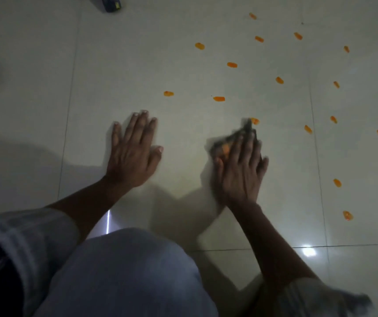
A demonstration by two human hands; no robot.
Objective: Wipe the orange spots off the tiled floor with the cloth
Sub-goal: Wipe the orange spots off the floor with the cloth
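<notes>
Where smeared: R hand (pixel 240 172) on crumpled cloth (pixel 223 145)

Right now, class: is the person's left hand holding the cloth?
No. The left hand lies flat and bare on the tiled floor, while the right hand presses the cloth.

Dim room, glossy pale tiled floor (pixel 137 65) with thin dark grout lines (pixel 70 106). Bright light reflection (pixel 308 251) on tile at lower right, narrow bright streak (pixel 108 221) lower centre. Dark blue object (pixel 111 3) at top edge, cut off.
</notes>
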